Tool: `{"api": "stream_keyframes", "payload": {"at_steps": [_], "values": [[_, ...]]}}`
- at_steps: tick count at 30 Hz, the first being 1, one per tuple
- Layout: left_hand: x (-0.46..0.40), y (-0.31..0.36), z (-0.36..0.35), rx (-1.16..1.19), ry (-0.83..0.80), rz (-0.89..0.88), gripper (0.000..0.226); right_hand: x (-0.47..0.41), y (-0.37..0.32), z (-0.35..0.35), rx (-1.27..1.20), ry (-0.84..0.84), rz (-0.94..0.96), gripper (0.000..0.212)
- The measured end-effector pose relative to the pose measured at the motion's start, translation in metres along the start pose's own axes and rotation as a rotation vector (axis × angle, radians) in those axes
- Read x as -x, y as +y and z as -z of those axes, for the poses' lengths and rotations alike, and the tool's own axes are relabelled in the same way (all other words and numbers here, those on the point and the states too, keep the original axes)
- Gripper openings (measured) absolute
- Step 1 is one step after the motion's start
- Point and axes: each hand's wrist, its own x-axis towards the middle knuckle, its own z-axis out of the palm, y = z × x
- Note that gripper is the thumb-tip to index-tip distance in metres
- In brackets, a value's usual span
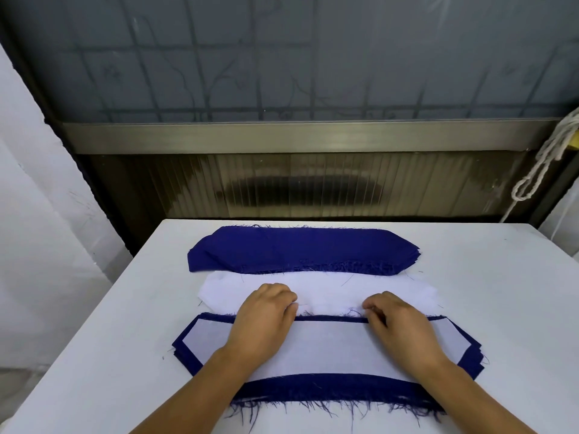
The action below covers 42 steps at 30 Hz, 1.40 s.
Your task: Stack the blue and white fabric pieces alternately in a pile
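Both hands' fingertips curl under and hide the contact: the left hand (264, 311) and right hand (396, 319) sit at the near edge of the white fabric stack (326, 291), mid-frame, whether either grip pinches cloth I cannot tell. Below lies the alternating pile (326, 355), white over frayed blue. The blue fabric stack (300, 250) lies above on the white worktop (501, 308).

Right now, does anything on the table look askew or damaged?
The far blue stack has a rumpled, folded-over left end, and the near pile shows heavy fraying along its front blue edge. Otherwise nothing stands out.
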Motion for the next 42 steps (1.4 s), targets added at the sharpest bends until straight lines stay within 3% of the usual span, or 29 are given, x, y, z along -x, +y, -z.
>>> {"api": "stream_keyframes", "payload": {"at_steps": [6, 15, 19, 28, 31, 38, 42], "values": [[-0.001, -0.004, -0.005, 0.012, 0.016, 0.133, 0.036, -0.003, 0.015, 0.012, 0.128, 0.000, -0.074, 0.010], [-0.003, -0.013, -0.010, 0.078, -0.079, 0.166, 0.043, -0.035, 0.005, 0.010, 0.021, -0.208, 0.113, 0.030], [-0.002, -0.013, -0.010, 0.072, -0.040, 0.147, 0.035, -0.029, 0.007, 0.004, 0.090, -0.119, 0.200, 0.016], [0.002, 0.002, 0.000, -0.050, 0.062, 0.001, 0.015, -0.023, 0.006, 0.001, 0.118, 0.003, 0.183, 0.012], [0.003, 0.005, 0.003, -0.050, 0.057, 0.036, 0.009, -0.023, 0.005, 0.002, 0.069, 0.022, 0.149, 0.018], [0.001, 0.001, 0.000, 0.003, 0.037, 0.194, 0.016, -0.022, 0.007, 0.004, -0.010, -0.028, 0.190, 0.011], [0.002, -0.001, -0.001, 0.040, 0.047, 0.166, 0.024, -0.020, 0.005, 0.006, -0.022, 0.014, 0.199, 0.013]]}}
